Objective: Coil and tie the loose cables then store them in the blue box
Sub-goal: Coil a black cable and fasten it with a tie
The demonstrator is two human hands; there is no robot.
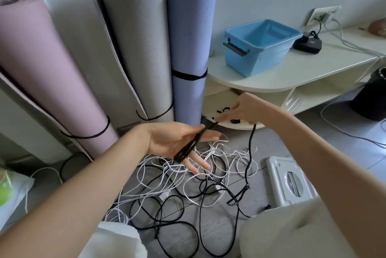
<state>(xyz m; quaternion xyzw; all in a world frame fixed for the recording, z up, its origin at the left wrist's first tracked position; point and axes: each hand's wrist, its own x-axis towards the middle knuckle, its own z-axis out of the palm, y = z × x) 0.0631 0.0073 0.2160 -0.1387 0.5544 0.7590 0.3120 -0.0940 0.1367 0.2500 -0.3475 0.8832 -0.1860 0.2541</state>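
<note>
A: Two hands up. Left hand point(177, 142) palm up, fingers straight, black cable point(192, 145) folded in loops across it. Right hand point(240, 109) pinches the same cable near its far end; tail hangs to the floor.

B: Risk?

A: Likely the tail snags in the tangle of black and white cables point(188, 184) on the grey floor point(271, 147); loops could slide off the flat palm, nothing clamps them.

B: Beyond that?

A: Three rolled mats point(133, 48) against the wall. Blue box point(259, 46) sits on the white counter point(302, 69), nothing visible inside, well apart from the hands.
</note>
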